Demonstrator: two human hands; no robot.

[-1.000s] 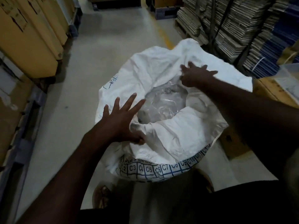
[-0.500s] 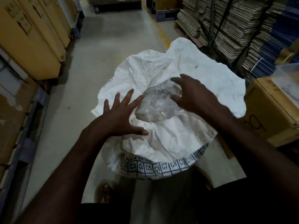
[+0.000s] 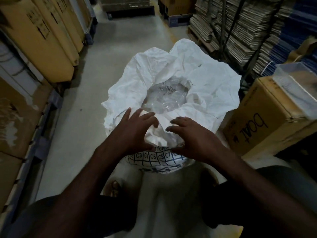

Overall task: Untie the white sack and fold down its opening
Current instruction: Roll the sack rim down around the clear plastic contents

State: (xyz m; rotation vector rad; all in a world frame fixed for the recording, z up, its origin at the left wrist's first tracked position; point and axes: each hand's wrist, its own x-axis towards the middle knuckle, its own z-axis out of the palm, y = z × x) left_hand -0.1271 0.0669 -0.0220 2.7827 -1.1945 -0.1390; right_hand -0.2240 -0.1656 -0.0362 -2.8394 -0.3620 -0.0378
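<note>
I am watching the left hand [image 3: 133,129] and right hand [image 3: 192,136] spreading loose fingers over the near rim, gripping nothing. The white sack [image 3: 173,93] is standing open on the floor [image 3: 82,117] ahead; I judge the untying done, folding underway; next, rolling the far edge outward.

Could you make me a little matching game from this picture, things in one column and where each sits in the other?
Things:
1. white sack
2. clear plastic liner
3. brown box marked "boat"
4. left hand

Places:
A. inside the sack's open mouth
B. on the floor to the right of the sack
C. on the aisle floor in front of the person
D. over the sack's near edge, beside the right hand

Pairs: 1-C, 2-A, 3-B, 4-D
</note>
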